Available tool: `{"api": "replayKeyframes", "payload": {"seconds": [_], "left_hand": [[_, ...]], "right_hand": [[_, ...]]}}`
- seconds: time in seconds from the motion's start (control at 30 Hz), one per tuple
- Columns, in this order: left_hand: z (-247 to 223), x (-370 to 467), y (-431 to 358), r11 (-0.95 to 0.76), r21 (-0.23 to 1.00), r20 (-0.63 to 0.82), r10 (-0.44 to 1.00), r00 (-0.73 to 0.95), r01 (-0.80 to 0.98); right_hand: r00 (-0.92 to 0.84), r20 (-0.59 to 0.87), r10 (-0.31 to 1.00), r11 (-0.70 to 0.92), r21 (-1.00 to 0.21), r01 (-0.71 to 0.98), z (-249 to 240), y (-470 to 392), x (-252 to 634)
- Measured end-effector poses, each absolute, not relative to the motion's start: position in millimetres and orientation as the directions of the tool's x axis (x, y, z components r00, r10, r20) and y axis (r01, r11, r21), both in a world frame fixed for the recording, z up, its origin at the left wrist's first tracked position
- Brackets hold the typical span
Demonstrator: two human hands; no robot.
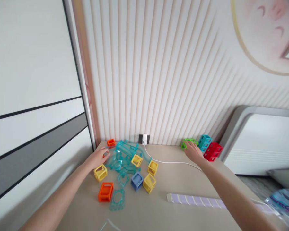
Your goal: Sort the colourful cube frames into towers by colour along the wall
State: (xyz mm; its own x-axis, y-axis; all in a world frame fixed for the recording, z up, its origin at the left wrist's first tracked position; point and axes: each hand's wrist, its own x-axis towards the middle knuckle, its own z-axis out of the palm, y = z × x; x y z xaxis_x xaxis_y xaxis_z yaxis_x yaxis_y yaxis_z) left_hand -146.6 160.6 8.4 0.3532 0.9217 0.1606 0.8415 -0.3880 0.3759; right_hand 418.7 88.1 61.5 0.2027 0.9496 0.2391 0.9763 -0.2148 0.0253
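Note:
My left hand (100,158) is at the far left of the table, its fingers curled round a small orange piece that they mostly hide. Close by lie a yellow cube frame (100,173), another orange block (111,142) and a heap of clear teal track pieces (125,150). Over by the wall at the right, my right hand (194,152) grips a green open-frame block (186,143), partly covered by the fingers. Just right of it stand a blue block stack (204,142) and a red block stack (213,151).
Nearer me lie an orange block (105,192), a blue cube (137,181), yellow cubes (149,183) and a flat teal piece (117,199). A white charger (144,140) trails a cable (173,162) across the table. A purple strip (197,200) lies under my right forearm.

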Motion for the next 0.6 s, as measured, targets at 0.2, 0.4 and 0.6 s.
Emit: {"api": "replayKeyframes", "payload": {"seconds": [0.2, 0.4, 0.6], "left_hand": [[16.0, -146.9, 158.2, -0.379, 0.397, 0.246, 0.921, 0.301, 0.836], [33.4, -143.3, 125.6, -0.357, 0.434, 0.547, 0.834, 0.072, 0.827], [39.4, -99.9, 80.6, -0.477, 0.445, 0.721, 0.692, 0.012, 0.758]], "right_hand": [[0.454, 0.255, 0.854, -0.447, -0.087, 0.89, 49.9, 113.7, 440.7], [0.481, 0.313, 0.819, -0.426, -0.231, 0.875, 44.9, 114.7, 427.8], [0.464, 0.44, 0.769, -0.235, -0.48, 0.845, 53.8, 89.7, 403.4]]}}
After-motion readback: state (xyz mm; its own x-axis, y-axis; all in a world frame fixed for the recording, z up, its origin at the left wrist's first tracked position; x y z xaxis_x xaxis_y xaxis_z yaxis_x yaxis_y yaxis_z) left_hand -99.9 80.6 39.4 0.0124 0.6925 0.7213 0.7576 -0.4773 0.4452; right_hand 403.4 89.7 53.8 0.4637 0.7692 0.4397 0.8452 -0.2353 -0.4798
